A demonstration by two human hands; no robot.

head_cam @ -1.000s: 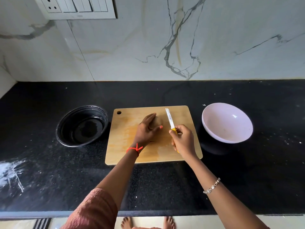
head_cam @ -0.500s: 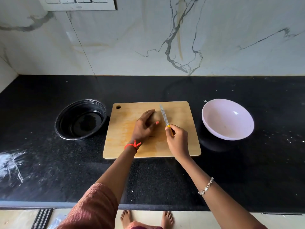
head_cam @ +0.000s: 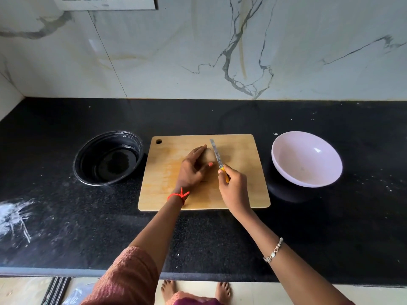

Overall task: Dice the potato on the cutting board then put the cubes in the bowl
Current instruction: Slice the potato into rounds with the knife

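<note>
Potato (head_cam: 209, 158) lies on the wooden cutting board (head_cam: 242, 190), toward its far middle, mostly covered by the left hand (head_cam: 192, 170), which curls over it and presses it down; only a pale strip of it shows past the fingers. The right hand (head_cam: 234, 188) is closed around the yellow handle of a knife (head_cam: 217, 157), and the blade points away from the person, lying just beside the potato's right side; whether the edge touches it cannot be told. A red thread (head_cam: 179, 194) circles the left wrist and a beaded bracelet (head_cam: 273, 249) the right forearm. The board sits on a black speckled counter (head_cam: 220, 238). A pale pink bowl (head_cam: 306, 158) stands just right of the board, tilted toward the camera and holding nothing. A black round container (head_cam: 109, 158) stands just left of the board, also with nothing in it. White powdery smears (head_cam: 13, 216) mark the counter at the far left. A marble-patterned wall (head_cam: 198, 51) rises behind, with a switch plate (head_cam: 105, 2) at the top edge.
</note>
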